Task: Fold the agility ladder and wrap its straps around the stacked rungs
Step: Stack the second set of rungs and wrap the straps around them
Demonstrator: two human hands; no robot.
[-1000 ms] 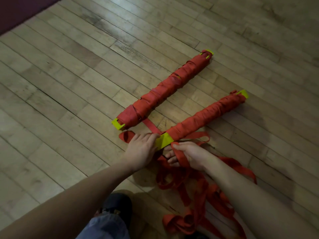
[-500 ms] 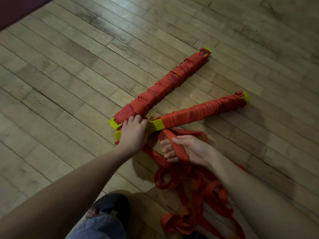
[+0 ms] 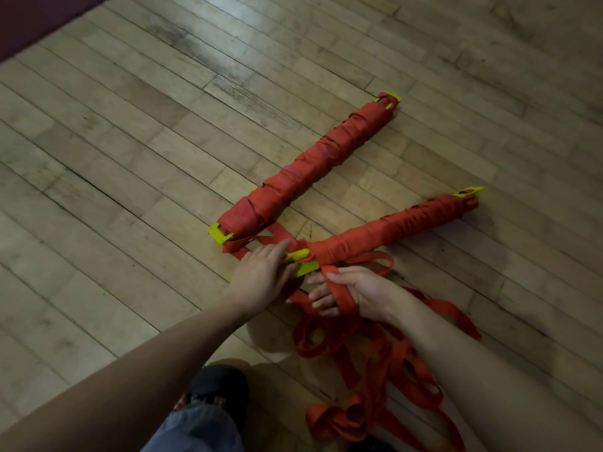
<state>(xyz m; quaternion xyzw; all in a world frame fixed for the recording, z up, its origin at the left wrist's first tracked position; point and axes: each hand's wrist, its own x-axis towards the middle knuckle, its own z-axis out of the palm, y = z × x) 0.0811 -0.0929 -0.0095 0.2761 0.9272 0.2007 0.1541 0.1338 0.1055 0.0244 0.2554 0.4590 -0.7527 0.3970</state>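
Observation:
Two stacks of yellow rungs wrapped in red strap lie on the wooden floor. The far bundle (image 3: pixel 306 168) is wrapped along its whole length. The near bundle (image 3: pixel 398 228) is wrapped except for its bare yellow left end (image 3: pixel 305 261). My left hand (image 3: pixel 264 272) rests with fairly straight fingers on that yellow end. My right hand (image 3: pixel 349 291) lies palm up just below the bundle, with a band of red strap (image 3: pixel 339 290) running across its palm from the bundle. A tangled heap of loose red strap (image 3: pixel 375 370) lies between my forearms.
The floor (image 3: pixel 130 158) is pale wooden boards. A dark red mat edge (image 3: pixel 29 17) shows at the top left. My dark shoe (image 3: pixel 222 389) and blue trouser leg (image 3: pixel 195 429) are at the bottom centre, close to the strap heap.
The near bundle has turned: its left end has swung away from the far bundle. My left hand's fingers now lie straighter along the yellow end. My right hand still carries the strap.

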